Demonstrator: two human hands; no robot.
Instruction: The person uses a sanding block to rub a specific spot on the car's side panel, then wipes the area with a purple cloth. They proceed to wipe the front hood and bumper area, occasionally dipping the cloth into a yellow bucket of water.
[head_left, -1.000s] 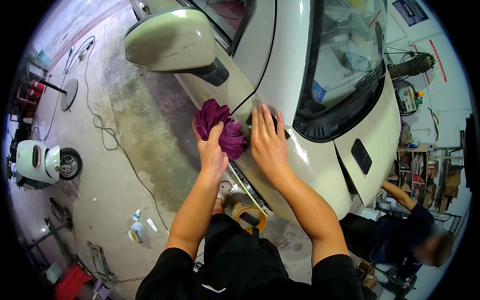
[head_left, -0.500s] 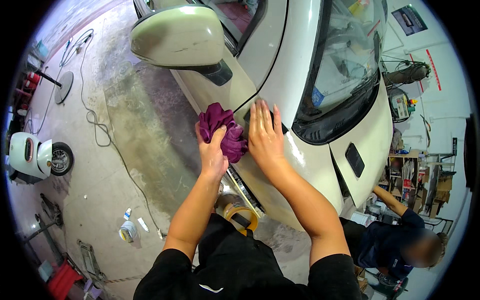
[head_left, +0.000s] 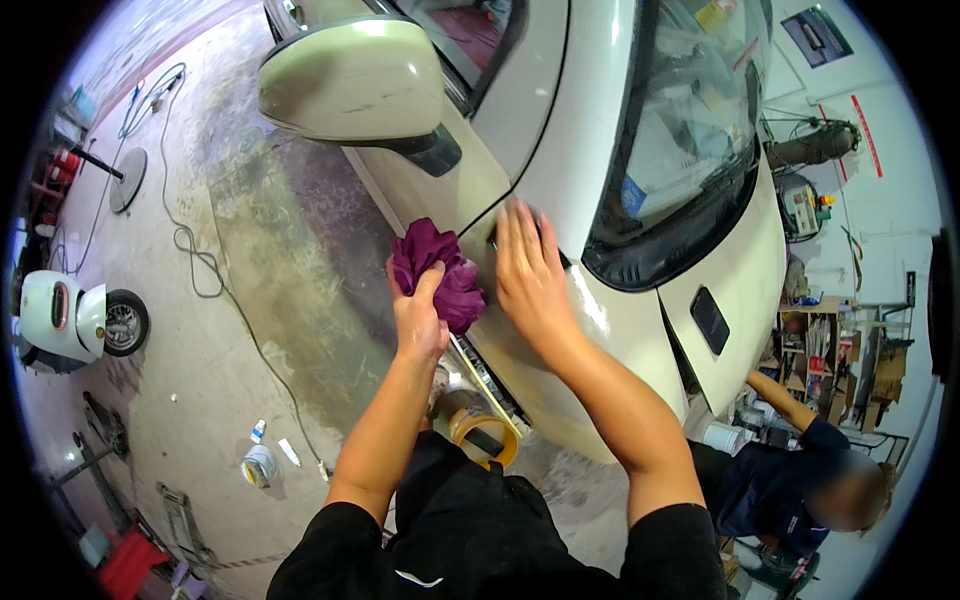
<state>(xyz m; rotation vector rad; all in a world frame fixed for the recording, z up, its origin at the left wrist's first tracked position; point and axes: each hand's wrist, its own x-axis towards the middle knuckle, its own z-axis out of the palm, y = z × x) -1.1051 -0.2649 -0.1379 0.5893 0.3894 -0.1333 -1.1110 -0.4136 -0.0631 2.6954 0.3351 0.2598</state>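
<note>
My left hand grips a bunched purple cloth, thumb on top, just off the side of a cream-coloured car. My right hand lies with straight fingers over a flat black pad, holding it against the fender between the door seam and the windscreen base. Most of that pad is hidden under the palm; only its dark edges show on either side. Both hands look wet. Another black rectangular pad rests on the bonnet to the right.
The wing mirror juts out ahead on the left. A yellow bucket with a dark block stands by my legs. A cable, a small tub and a scooter are on the left. A co-worker is at the right.
My left hand has shifted slightly left and down with the purple cloth, away from my right hand. My right hand stays on the fender, barely moved.
</note>
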